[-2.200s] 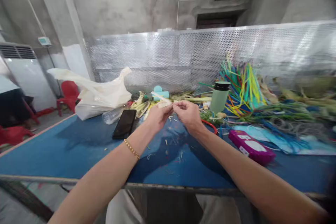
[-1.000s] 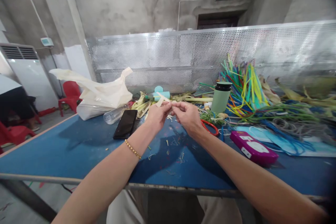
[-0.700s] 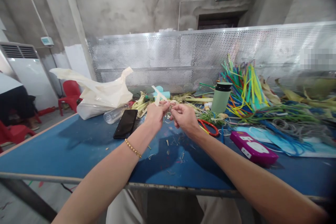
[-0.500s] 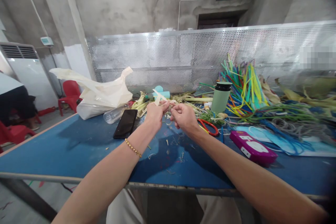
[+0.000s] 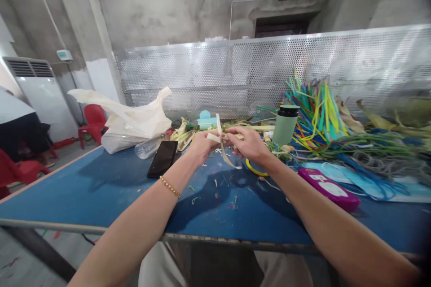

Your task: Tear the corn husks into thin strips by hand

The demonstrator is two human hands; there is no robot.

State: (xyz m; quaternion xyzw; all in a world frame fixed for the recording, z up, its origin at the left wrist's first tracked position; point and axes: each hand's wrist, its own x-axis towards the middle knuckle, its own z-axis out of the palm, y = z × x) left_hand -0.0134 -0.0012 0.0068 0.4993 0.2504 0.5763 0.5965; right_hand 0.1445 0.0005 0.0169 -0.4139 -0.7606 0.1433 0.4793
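Observation:
Above the blue table my two hands meet over pale, flat husk strips that cross each other. My left hand is closed on the strips where they cross; its fingertips are partly hidden. From the right, my right hand pinches a strip between thumb and fingers. One strip end sticks upward and another hangs toward the table. Just below my right hand lies a yellow ring, partly covered by the wrist. Small pale scraps are scattered under the hands.
Left of my hands are a black phone, a clear plastic bottle and a cream plastic bag. To the right stand a green tumbler and colourful strips, with a purple box nearer. A perforated metal screen rises behind.
My right hand has moved slightly right and turned, its fingers spreading along the strip. The strips now show as a cross, with one end hanging down. My right hand now covers the red-handled scissors.

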